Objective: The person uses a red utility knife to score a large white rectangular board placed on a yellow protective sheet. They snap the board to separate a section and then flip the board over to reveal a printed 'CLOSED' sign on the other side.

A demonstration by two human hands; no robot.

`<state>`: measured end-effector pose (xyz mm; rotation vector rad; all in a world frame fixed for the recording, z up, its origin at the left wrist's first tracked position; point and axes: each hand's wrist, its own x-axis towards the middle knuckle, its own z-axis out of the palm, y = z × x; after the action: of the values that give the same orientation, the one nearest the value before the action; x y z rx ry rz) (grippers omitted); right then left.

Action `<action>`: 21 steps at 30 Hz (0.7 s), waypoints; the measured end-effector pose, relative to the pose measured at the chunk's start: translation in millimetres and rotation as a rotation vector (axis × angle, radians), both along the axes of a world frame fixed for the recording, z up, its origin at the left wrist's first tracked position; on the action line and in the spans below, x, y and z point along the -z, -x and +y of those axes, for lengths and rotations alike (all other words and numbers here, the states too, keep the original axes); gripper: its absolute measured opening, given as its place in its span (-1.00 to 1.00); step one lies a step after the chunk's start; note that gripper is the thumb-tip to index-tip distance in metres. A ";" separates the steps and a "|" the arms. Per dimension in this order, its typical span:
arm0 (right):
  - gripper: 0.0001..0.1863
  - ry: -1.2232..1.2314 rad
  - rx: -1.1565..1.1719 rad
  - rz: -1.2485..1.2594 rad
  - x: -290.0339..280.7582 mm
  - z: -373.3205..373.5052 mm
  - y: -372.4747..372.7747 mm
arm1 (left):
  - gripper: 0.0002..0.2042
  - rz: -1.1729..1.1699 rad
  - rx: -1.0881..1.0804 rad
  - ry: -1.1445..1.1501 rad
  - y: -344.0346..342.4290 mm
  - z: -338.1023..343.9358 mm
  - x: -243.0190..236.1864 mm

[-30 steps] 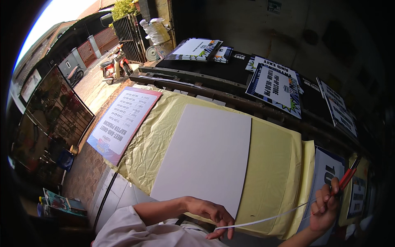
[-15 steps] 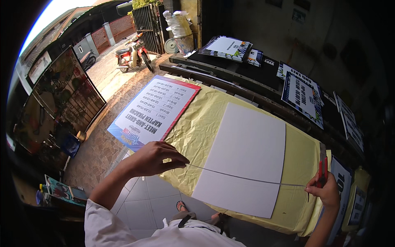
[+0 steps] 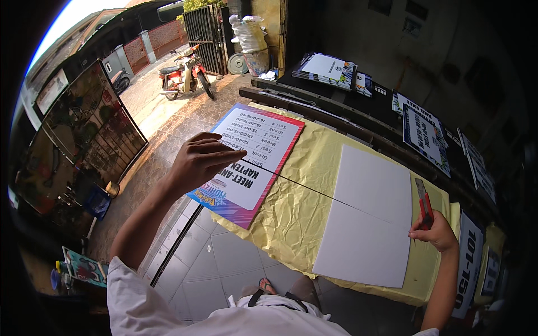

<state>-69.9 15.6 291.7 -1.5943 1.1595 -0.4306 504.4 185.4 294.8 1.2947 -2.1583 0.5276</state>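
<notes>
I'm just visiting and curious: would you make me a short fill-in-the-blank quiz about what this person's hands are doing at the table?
1. The right hand holds a utility knife whose handle is ____.
2. The white board lies on a crumpled sheet coloured ____.
3. The left hand pinches a thin strip that stretches across the ____ board.
4. Under the left hand lies a printed poster; out in the yard a ____ is parked.

Missing words: red; yellow; white; motorbike

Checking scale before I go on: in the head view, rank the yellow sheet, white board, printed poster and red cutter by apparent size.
1. yellow sheet
2. white board
3. printed poster, though nearness may inflate it
4. red cutter
</notes>
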 end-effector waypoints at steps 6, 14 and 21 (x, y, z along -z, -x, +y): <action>-0.66 0.366 0.031 0.127 -7.3 1.3 -26.0 | -0.60 0.095 0.016 -0.030 -3.5 -13.6 -0.6; -0.79 0.866 0.110 0.190 10.3 -38.6 -42.5 | -0.64 0.171 0.039 0.013 -16.6 -62.4 -8.5; -0.70 1.417 -0.049 0.206 10.2 -96.7 -71.0 | -0.82 0.217 0.040 0.012 -44.7 -129.9 -15.5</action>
<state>1.1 -81.1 281.6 -2.8977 0.9403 -1.2436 549.1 55.5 310.3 1.2397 -1.9937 0.3649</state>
